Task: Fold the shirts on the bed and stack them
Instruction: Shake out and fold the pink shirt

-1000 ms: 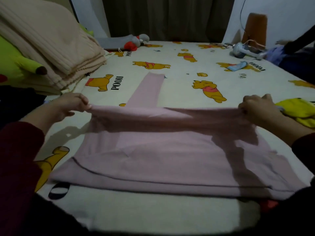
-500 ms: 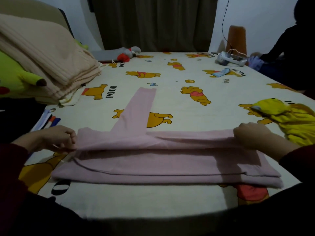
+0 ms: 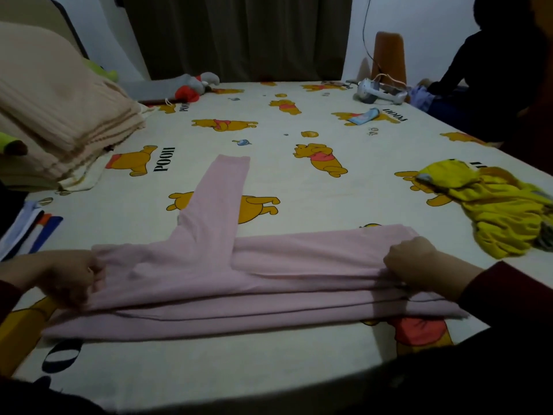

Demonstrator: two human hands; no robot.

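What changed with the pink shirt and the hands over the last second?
Both hands, left and right, brought the held-up fold of the pink shirt down toward the near hem, laying it flat. No grip released. The sleeve still points away; the yellow garment is untouched.

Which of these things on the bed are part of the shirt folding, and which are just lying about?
Part of the job:
pink shirt, gripped by the left hand and right hand
yellow shirt, crumpled, waiting

Just lying about:
beige blanket
plush toy
white device
markers
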